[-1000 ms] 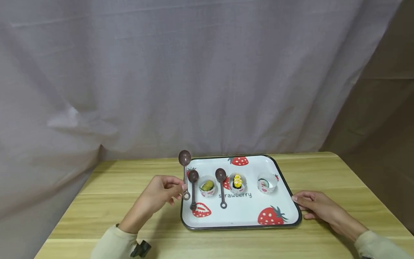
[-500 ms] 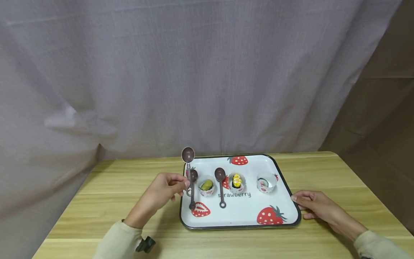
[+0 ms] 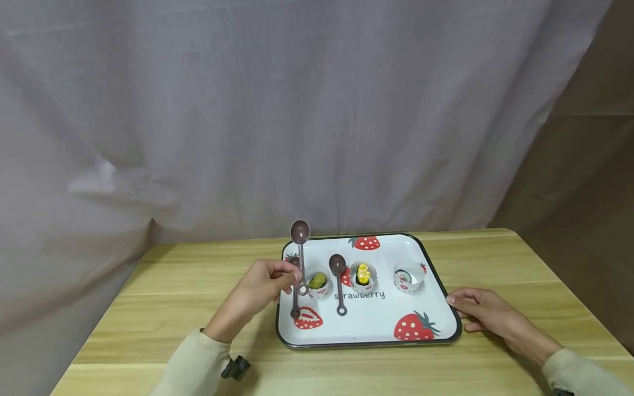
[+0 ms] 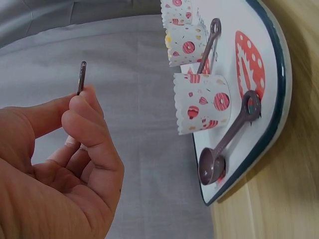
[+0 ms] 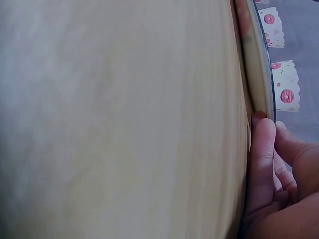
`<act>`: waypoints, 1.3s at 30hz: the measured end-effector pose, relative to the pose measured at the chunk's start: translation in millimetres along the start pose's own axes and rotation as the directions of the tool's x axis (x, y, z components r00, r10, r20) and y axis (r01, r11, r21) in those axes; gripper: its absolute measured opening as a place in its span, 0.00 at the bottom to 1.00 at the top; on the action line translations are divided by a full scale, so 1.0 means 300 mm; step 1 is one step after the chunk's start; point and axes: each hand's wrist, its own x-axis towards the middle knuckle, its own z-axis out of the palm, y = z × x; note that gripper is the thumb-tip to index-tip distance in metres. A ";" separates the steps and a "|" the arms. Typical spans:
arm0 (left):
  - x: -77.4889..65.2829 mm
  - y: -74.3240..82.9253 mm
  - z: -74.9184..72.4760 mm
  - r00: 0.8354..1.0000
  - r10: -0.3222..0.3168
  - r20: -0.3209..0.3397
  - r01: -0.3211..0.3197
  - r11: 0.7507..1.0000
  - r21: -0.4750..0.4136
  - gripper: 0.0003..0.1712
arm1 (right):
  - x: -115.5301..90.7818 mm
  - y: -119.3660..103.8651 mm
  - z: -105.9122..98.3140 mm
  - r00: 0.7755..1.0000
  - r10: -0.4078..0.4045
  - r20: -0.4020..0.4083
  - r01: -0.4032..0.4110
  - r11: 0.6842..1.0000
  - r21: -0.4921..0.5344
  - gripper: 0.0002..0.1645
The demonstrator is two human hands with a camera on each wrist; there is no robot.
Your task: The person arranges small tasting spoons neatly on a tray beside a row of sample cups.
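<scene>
My left hand (image 3: 260, 289) pinches a dark brown measuring spoon (image 3: 300, 232) by its handle between thumb and fingers, bowl pointing away, raised over the tray's left side. Below it lies a second brown measuring spoon (image 4: 212, 167), partly hidden by the hand in the head view. A third measuring spoon (image 3: 338, 264) lies between the left and middle paper cups. My right hand (image 3: 487, 313) grips the right edge of the white strawberry-print tray (image 3: 356, 327), thumb at the rim and fingers beside it.
Three patterned paper cups stand in a row on the tray: the left cup (image 4: 202, 102) holds a green-topped piece, the middle cup (image 3: 369, 287) a yellow-topped one, the right cup (image 3: 416, 281) a round slice. A grey curtain (image 3: 317, 121) hangs behind the wooden table (image 3: 173, 308).
My left hand has moved right with its measuring spoon, from beside the tray's left edge to over the spoon lying there. My right hand stays at the tray's edge.
</scene>
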 end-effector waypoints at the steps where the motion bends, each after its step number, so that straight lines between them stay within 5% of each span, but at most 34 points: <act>1: 0.003 0.004 0.005 1.000 0.005 0.006 -0.005 1.000 -0.002 0.09 | -0.003 -0.001 -0.003 1.000 -0.005 0.002 0.005 1.000 0.002 0.25; 26: 0.050 0.040 0.141 0.998 0.014 0.069 -0.009 0.997 -0.078 0.09 | -0.004 0.004 0.002 1.000 0.005 -0.018 -0.005 1.000 -0.023 0.28; 39: 0.074 0.033 0.287 0.991 -0.017 0.133 0.038 0.987 -0.159 0.04 | -0.002 0.002 0.007 0.999 -0.005 -0.046 0.003 0.999 -0.051 0.27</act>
